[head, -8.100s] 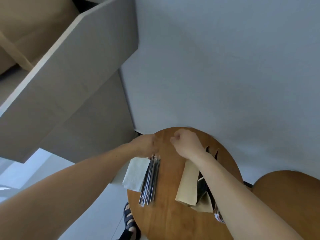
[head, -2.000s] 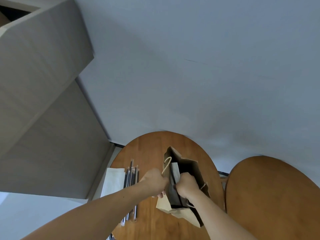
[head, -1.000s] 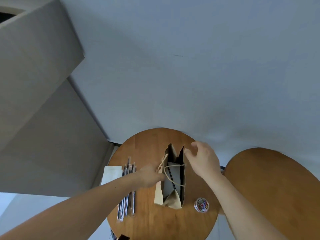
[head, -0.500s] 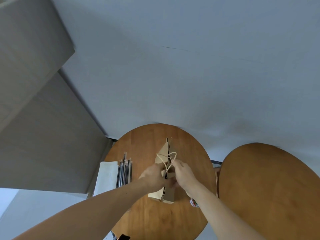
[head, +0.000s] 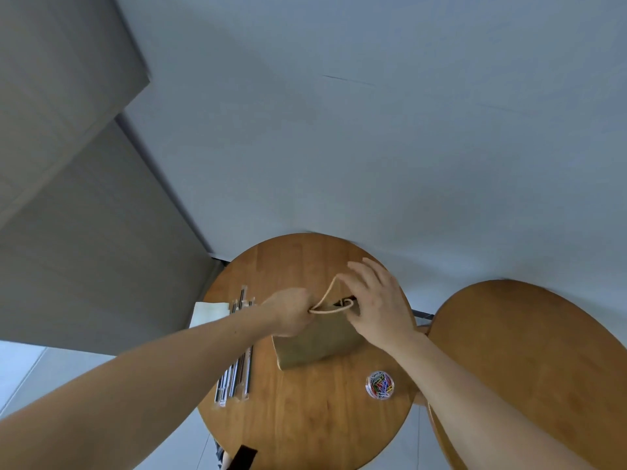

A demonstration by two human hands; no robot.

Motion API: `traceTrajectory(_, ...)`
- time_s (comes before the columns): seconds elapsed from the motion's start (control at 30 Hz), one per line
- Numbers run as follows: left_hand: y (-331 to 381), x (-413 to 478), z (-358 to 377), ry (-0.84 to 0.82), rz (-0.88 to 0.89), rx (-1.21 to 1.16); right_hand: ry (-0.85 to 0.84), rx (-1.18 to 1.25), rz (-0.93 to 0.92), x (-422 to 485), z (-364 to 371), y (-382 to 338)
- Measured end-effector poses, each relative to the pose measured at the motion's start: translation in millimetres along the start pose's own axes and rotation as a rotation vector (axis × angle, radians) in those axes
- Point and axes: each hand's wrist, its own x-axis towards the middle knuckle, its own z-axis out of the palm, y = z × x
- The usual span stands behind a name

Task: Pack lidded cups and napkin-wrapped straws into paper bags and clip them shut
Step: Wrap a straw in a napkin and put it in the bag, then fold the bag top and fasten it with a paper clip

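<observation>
I'm at the closing step: the paper bag (head: 315,344) sits in the middle of the round table (head: 305,422), between my two hands. My left hand (head: 291,312) is curled tight round the left corner of the mouth, with one end of the cord handle (head: 327,295) caught in that grip. My right hand (head: 376,303) is half open: thumb on the near face at the top edge, fingers fanned over the far side, pinching the mouth as far as I can judge. The cord loops up toward its forefinger.

To do this well I'd flatten the two lips together and get both cords clear of the fold. Then the left hand alone should hold the mouth, freeing the right for the tub of coloured clips (head: 380,385) near its wrist.

The bag seems to stand on its base, broad face toward me, mouth upward; I can't tell whether it leans. Its long axis runs base to mouth, and the top edge runs left to right between my hands. What's inside is hidden. The straws (head: 237,371) and napkins (head: 207,313) lie to its left
</observation>
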Motion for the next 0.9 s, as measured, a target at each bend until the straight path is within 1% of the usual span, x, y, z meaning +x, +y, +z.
traceTrajectory(0.07, 1, 2, -8, 0.001, 0.034, 0.064, -0.06, -0.063, -0.065, 4, -2, 5)
traceTrajectory(0.13, 0, 5, -12, 0.068, 0.03, 0.063, -0.106, -0.044, -0.037, 5, -1, 9)
traceTrajectory(0.23, -8, 6, -6, 0.223, -0.07, -0.074, -0.119, 0.048, 0.012, 5, 5, 12)
traceTrajectory(0.33, -13, 6, 6, 0.249, -0.132, -0.211, -0.106, 0.186, 0.036, 4, 13, 16)
traceTrajectory(0.4, -14, 7, 11, 0.261, -0.156, -0.244, -0.015, 0.336, 0.119, -3, 16, 25)
traceTrajectory(0.47, -17, 10, 14, 0.284, -0.173, -0.24, 0.141, 0.445, 0.276, -17, 21, 39)
traceTrajectory(0.5, -18, 11, 15, 0.288, -0.172, -0.242, 0.176, 0.472, 0.364, -27, 26, 46)
traceTrajectory(0.53, -17, 12, 17, 0.284, -0.169, -0.246, 0.165, 0.477, 0.449, -37, 33, 51)
traceTrajectory(0.57, -17, 14, 18, 0.28, -0.165, -0.247, 0.119, 0.458, 0.524, -47, 40, 57)
traceTrajectory(0.63, -16, 17, 20, 0.279, -0.166, -0.246, -0.049, 0.375, 0.619, -67, 59, 65)
traceTrajectory(0.73, -16, 20, 23, 0.313, -0.179, -0.244, -0.394, 0.268, 0.647, -95, 90, 74)
traceTrajectory(0.8, -16, 21, 27, 0.325, -0.178, -0.242, -0.572, 0.188, 0.682, -110, 111, 77)
traceTrajectory(0.83, -16, 20, 30, 0.334, -0.178, -0.25, -0.638, 0.151, 0.703, -116, 119, 76)
traceTrajectory(0.9, -16, 18, 34, 0.353, -0.182, -0.282, -0.718, 0.098, 0.74, -124, 132, 73)
